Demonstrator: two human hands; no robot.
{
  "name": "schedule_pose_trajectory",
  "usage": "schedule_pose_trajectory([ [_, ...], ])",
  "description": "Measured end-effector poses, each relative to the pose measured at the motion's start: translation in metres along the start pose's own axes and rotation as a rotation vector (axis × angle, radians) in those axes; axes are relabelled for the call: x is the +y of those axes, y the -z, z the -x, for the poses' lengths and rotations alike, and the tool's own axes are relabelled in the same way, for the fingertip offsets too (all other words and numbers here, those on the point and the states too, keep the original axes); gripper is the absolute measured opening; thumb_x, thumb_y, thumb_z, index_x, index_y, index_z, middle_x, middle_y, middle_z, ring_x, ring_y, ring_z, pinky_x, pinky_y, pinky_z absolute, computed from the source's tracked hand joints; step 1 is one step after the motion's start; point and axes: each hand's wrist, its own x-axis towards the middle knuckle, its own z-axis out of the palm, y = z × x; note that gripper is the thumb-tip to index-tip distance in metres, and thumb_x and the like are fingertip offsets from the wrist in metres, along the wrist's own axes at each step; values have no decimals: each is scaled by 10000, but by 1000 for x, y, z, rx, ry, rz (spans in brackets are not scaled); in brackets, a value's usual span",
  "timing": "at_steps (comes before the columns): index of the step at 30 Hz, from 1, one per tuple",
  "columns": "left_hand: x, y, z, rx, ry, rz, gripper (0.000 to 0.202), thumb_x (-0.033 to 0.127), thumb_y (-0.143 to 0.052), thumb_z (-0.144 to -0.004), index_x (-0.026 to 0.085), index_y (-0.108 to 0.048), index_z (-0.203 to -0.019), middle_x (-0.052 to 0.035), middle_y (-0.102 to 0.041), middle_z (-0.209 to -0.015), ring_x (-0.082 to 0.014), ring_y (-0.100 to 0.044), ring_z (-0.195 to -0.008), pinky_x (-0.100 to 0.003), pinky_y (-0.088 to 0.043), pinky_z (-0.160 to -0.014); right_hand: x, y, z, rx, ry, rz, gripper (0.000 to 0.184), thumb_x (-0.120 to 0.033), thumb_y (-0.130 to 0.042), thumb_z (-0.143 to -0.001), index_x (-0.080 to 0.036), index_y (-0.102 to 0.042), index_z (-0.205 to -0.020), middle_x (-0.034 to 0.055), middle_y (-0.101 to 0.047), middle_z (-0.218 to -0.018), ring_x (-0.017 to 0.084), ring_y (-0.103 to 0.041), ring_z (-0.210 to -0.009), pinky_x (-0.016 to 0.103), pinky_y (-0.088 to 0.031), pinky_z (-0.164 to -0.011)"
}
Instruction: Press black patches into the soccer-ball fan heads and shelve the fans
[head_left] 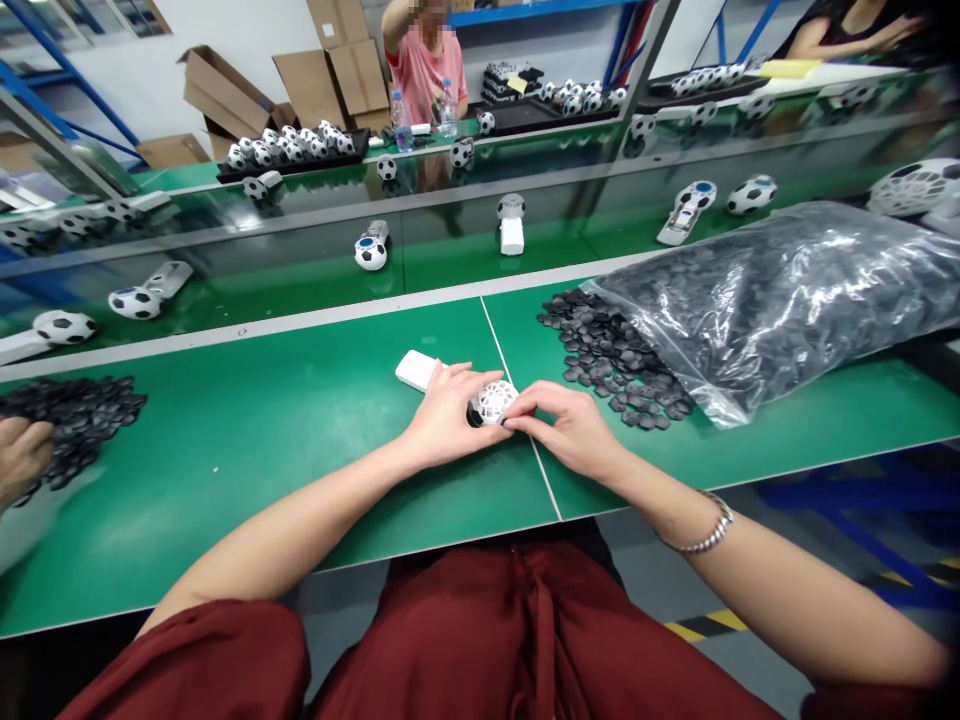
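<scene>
No lettering, label, brand, number or sign is legible on anything in view.

A clear plastic bag (787,300) stuffed with small black pieces lies on the green desk (247,440), and a loose heap of black pieces (611,355) spills from its mouth. Another pile of black pieces (79,415) sits at the far left edge. Football-patterned fans (371,250) ride the conveyor belt (300,255) beyond. Cardboard boxes (225,95) stand against the back wall, and two water bottles (401,118) stand by a co-worker in pink.
</scene>
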Motion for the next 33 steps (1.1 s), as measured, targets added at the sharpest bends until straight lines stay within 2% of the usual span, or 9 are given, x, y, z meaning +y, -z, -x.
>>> schedule_pose_trajectory([
  [8,-1,3,-1,-27,-6,-3,584,384,-640,-688,224,-481,-1226,-73,-542,-1235,-307,-351,-1241,-542,-128,-1061,-1,-4,2,53,-106,-26,101,-267,-604,-791,-199,-578,-722,9,-580,-725,155,-546,-708,294,-450,-666],
  [12,0,2,-2,-21,-6,-7,580,384,-647,-683,216,-490,-1216,-78,-555,-1207,-293,-386,-1212,-532,-138,-1062,8,-7,2,93,-225,-82,181,-305,-649,-732,-197,-539,-826,39,-554,-912,171,-548,-824,304,-470,-680],
  [15,1,2,-2,-10,-27,8,557,358,-652,-686,194,-507,-1198,-84,-572,-1165,-262,-448,-1150,-505,-148,-1070,11,-12,2,34,-314,-236,286,-316,-655,-716,-203,-488,-919,63,-549,-1049,193,-551,-941,288,-483,-653],
  [20,-2,4,-2,-7,-87,48,513,345,-639,-710,207,-504,-1186,-70,-580,-1150,-231,-492,-1098,-487,-148,-1078,13,-11,0,17,-311,-306,285,-317,-631,-727,-201,-473,-934,60,-578,-1005,187,-569,-915,254,-485,-578],
  [23,-4,4,-2,-38,-111,57,564,423,-640,-708,220,-483,-1209,-75,-558,-1194,-251,-452,-1151,-516,-115,-1078,29,10,-4,20,-244,-122,177,-336,-581,-776,-191,-541,-869,41,-605,-889,177,-579,-825,306,-490,-668],
  [26,-4,3,-3,-12,-92,47,601,512,-657,-665,213,-518,-1168,-81,-573,-1165,-266,-447,-1155,-528,-109,-1075,54,39,-8,89,-213,354,131,-315,-599,-770,-187,-613,-791,54,-599,-820,200,-555,-782,364,-462,-736],
  [28,-4,4,-5,-7,-92,49,549,500,-655,-675,206,-547,-1125,-80,-592,-1126,-256,-475,-1120,-515,-149,-1070,68,51,-9,63,-202,573,106,-289,-623,-755,-195,-638,-801,59,-596,-807,220,-550,-796,371,-453,-743],
  [31,-8,12,-11,-110,-179,94,509,429,-667,-692,202,-548,-1132,-84,-590,-1147,-245,-470,-1141,-471,-195,-1068,78,56,-10,-29,-196,654,74,-243,-602,-776,-199,-645,-818,52,-598,-795,209,-564,-774,339,-455,-717],
  [33,-12,19,-14,-198,-252,129,529,390,-687,-684,210,-535,-1157,-84,-569,-1197,-243,-428,-1201,-454,-163,-1086,77,54,-10,-63,-203,636,63,-214,-587,-785,-194,-633,-823,50,-593,-807,195,-571,-758,314,-454,-688],
])
